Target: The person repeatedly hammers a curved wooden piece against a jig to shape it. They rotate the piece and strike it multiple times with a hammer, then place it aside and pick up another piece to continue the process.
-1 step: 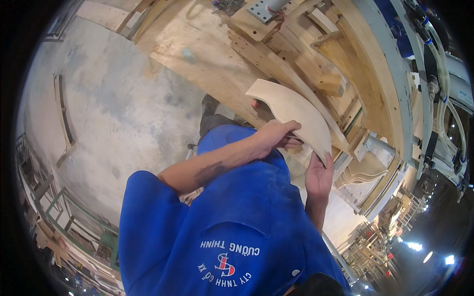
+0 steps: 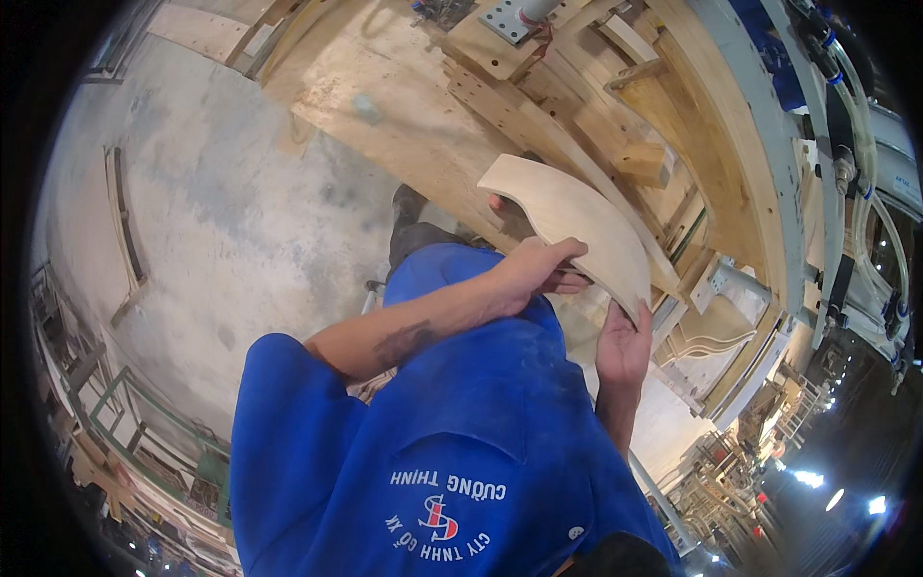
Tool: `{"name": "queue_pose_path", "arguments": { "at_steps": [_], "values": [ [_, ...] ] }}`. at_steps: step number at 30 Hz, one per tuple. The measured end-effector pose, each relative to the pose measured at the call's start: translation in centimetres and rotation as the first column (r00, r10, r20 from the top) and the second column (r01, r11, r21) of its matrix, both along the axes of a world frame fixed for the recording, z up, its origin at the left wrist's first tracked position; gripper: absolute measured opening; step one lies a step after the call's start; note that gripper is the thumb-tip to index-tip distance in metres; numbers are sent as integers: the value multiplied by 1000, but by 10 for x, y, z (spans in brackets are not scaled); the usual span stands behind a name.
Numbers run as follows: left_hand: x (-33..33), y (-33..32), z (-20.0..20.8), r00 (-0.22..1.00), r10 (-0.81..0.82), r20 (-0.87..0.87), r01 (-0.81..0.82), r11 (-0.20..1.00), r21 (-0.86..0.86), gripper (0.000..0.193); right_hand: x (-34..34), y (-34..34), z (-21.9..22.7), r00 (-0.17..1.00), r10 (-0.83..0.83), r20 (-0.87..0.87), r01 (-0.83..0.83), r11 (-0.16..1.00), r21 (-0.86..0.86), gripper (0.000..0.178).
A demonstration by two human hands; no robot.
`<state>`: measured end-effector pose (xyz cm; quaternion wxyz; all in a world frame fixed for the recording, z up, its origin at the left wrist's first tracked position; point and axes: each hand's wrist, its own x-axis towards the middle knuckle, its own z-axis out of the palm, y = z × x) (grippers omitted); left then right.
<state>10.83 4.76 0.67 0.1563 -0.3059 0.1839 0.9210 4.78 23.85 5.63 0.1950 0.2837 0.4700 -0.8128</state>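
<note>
A curved piece of pale wood point(image 2: 591, 223), broad and smooth-faced, is held up in front of my body between both hands. My left hand point(image 2: 546, 266) grips its near edge around the middle, thumb on the upper face and fingers underneath. At its lower right end, my right hand point(image 2: 623, 346) has the tip between thumb and fingers. Part of the right fingers is hidden behind the wood. Just below the far left end of the piece, a small reddish thing point(image 2: 496, 202) shows, too small to name.
Beyond the wood piece lies a wooden bench point(image 2: 385, 106) carrying a curved wooden form point(image 2: 707, 144). A grey metal frame with hoses point(image 2: 856, 192) stands at the right. Thin curved wood strips point(image 2: 707, 341) sit at the lower right. A long narrow wooden piece point(image 2: 123, 226) lies on the concrete floor.
</note>
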Motion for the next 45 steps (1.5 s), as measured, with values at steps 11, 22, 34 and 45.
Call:
{"name": "queue_pose_path", "arguments": {
  "at_steps": [11,22,34,45],
  "values": [
    [3,-1,42,985,150,-86,-151,989,3,36,3,-33,44,992,-34,-119,48,992,120,42],
    [-8,5,45,984,179,11,-178,982,-67,36,1,-31,31,981,-8,-195,39,988,152,47],
    [-45,18,59,953,288,-93,-300,942,-149,37,-26,-31,39,965,-107,-240,94,993,-65,40],
    [-107,-25,-6,960,73,-272,-217,808,-547,28,-86,-54,1,941,-221,-257,131,936,-326,23]
  ]
}}
